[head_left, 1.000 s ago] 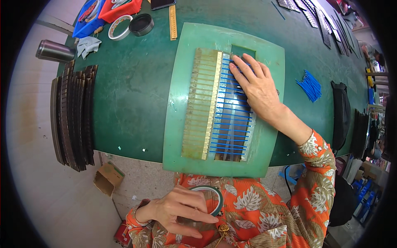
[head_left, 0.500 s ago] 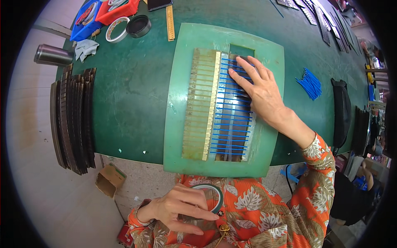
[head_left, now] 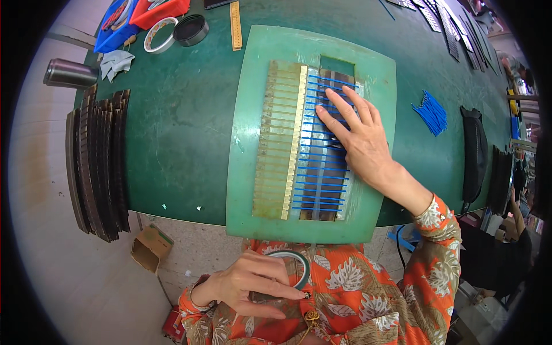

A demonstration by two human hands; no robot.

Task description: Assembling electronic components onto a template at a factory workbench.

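A: Where are the thin blue strips (head_left: 322, 146)?

B: On the green board (head_left: 246, 132), set crosswise in a row over a dark strip (head_left: 328, 215), beside the yellowish slotted plate (head_left: 273, 138) that covers the board's left half.

A: And the right hand (head_left: 368, 146)?

B: It rests on the upper part of that row, coming over the board's right edge. Its fingers (head_left: 339, 107) are spread wide, and they grasp nothing that I can see.

A: The left hand (head_left: 247, 282)?

B: Below the board's near edge, in front of the patterned shirt (head_left: 345, 276). It holds a green-edged tape roll (head_left: 305, 270), thumb and forefinger apart; the rest of that grip is hidden.

A: What else surrounds the board?

B: A blue bundle (head_left: 431, 113) to its right on the bench (head_left: 178, 144), a wooden ruler (head_left: 236, 26) beyond its far left corner, and stacked dark pieces (head_left: 98, 167) well to its left.
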